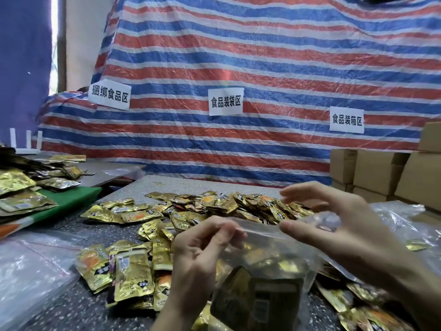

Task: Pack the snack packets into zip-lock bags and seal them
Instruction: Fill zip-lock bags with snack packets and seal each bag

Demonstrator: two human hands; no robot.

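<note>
Starting left of the clear plastic zip-lock bag (267, 266) that I'm holding up over the speckled grey stone bench (78, 304), there's a heap of flat gold foil snack packets (128, 273), crinkly and shiny, lying loose. They look light and slick, so I'd guess they slide over each other easily.

My left hand (205, 249) has a narrow grip, thumb and forefinger pinching the left end of the bag's zip strip (260, 229). The bag itself is thin, floppy film, loaded with gold packets that weigh down its bottom. I reckon the stiffer strip is the only sensible place to hold, since the walls would just crumple and slip.

My right hand (346, 230) grips the strip's right end, thumb in front and a finger showing through the plastic behind, the other fingers splayed up. I can't tell if the mouth is sealed yet.

Further right of the bag there's crumpled clear plastic film (401, 216) and some plain brown cardboard boxes (379, 173), stiff and square.
</note>
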